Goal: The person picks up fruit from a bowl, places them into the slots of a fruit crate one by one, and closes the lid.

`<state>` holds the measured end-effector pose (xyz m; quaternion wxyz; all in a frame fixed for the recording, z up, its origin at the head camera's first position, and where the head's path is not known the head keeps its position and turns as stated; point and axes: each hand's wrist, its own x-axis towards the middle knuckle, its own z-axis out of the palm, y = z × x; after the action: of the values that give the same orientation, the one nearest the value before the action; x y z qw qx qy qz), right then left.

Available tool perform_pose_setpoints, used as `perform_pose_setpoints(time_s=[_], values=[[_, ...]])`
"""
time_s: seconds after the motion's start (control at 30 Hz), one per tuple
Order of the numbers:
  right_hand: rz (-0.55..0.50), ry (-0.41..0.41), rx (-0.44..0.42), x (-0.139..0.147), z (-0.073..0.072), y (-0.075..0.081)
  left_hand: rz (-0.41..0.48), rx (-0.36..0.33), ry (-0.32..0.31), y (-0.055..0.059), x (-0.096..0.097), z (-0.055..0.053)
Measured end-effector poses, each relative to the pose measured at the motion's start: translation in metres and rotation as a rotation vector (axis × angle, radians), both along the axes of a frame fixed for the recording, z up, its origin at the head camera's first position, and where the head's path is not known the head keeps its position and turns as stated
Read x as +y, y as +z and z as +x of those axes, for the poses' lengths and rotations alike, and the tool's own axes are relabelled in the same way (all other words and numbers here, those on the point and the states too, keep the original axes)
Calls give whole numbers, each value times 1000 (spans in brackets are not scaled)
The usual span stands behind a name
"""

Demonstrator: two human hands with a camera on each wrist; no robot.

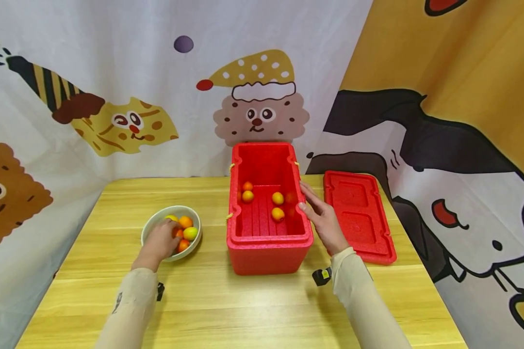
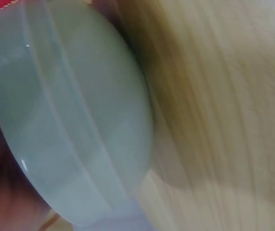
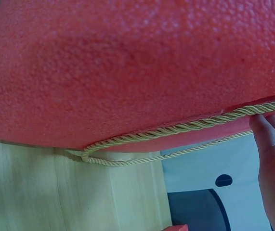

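A curtained-off recording corner

A white cloth backdrop (image 1: pixel 131 43) printed with cartoon snacks in party hats, and a mustard-yellow cloth section (image 1: pixel 476 68) with a black-and-white cartoon animal, close round a light-brown, wood-grained table (image 1: pixel 244 310). Small black boxy wrist cameras (image 1: pixel 320 277) suggest a filming set-up; whether a home, office or lab lies behind cannot be told

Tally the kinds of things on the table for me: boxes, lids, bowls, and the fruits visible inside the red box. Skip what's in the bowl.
Red box: 1
Red lid: 1
Pale bowl: 1
Orange-coloured fruits visible in the box: 4
Total: 7
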<state>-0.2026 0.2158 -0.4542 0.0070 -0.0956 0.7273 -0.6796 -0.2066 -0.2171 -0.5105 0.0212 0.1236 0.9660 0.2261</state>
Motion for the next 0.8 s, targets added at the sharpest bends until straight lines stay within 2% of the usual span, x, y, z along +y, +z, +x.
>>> perform_pose_setpoints(time_s=[0.27, 0.6, 0.8], values=[[13, 21, -3, -7, 11, 24, -54, -32, -10, 3, 4, -2], [4, 28, 0, -7, 11, 24, -51, -32, -10, 1, 2, -3], [-11, 23, -6, -7, 11, 25, 23, 6, -17, -2, -5, -2]])
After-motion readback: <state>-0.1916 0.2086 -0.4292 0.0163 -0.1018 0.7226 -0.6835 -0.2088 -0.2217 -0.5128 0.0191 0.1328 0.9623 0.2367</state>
